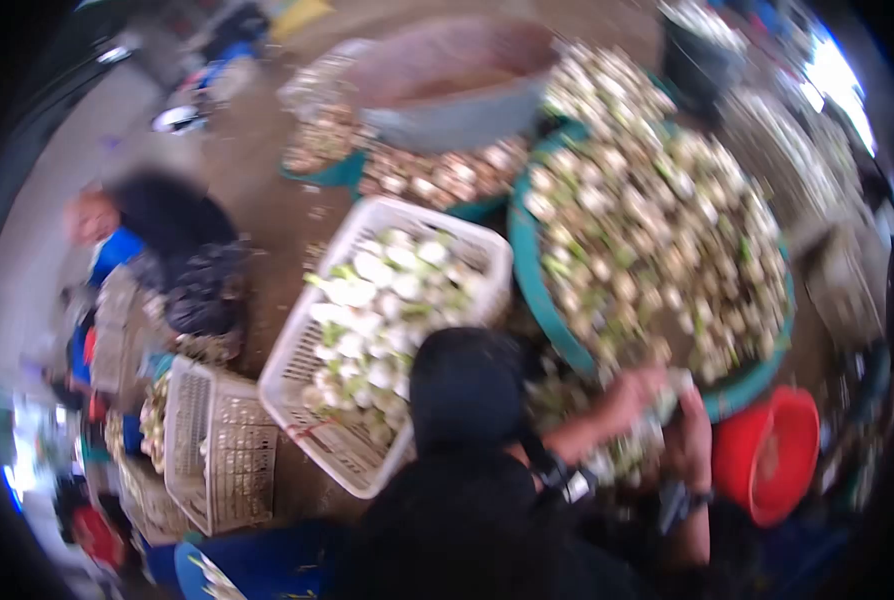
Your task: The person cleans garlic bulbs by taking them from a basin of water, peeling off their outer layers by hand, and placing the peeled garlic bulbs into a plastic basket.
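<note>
My left hand [627, 396] reaches in from the lower middle, its fingers closed at a pale green-white bulb [675, 388]. Close on its right is my right hand [691, 436], closed against the same bulb, with motion blur over the fingertips. Both hands are at the near edge of a large round green tub [549, 310] heaped with whitish bulbs [657, 230]. Pale leafy scraps [627, 455] lie below and between the hands. Left of them stands a white slatted basket [292, 375] with cleaner white bulbs [382, 310].
A red basin [767, 455] stands right of my hands. Behind the basket are a big metal tub [447, 115] and more bulbs [447, 175]. Another person [172, 235] bends at the left, near stacked crates [237, 450]. A dark rounded shape [467, 390] covers part of the basket.
</note>
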A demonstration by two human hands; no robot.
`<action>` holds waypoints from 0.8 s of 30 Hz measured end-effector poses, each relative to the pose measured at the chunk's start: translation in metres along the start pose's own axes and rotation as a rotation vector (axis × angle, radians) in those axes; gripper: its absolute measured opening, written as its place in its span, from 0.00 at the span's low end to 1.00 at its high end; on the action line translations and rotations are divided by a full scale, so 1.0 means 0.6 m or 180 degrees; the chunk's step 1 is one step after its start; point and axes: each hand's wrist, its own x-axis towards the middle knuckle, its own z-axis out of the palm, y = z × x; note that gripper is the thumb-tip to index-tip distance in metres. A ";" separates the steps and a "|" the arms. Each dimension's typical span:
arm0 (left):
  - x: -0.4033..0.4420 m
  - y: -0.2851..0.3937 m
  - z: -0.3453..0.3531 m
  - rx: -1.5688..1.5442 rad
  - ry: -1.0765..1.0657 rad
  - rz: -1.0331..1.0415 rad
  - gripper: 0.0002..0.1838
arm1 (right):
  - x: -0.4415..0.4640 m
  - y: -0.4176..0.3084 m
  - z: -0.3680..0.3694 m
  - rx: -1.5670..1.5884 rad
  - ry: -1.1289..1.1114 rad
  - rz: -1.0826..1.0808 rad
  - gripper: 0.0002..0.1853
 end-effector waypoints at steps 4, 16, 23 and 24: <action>0.009 -0.044 -0.042 -0.2561 0.1611 -0.1556 0.16 | -0.041 0.035 -0.069 -0.2212 0.0047 -0.1172 0.09; 0.006 0.045 -0.088 -0.3125 0.2218 -0.1673 0.11 | -0.079 -0.069 -0.072 0.0051 0.0199 -0.0972 0.10; 0.008 0.065 -0.054 -0.2526 0.1881 -0.1252 0.13 | 0.020 0.001 0.072 -0.2763 -0.0539 0.0225 0.19; 0.011 0.063 -0.053 -0.2511 0.1851 -0.1297 0.13 | 0.020 0.002 0.069 -0.2736 -0.0492 0.0227 0.19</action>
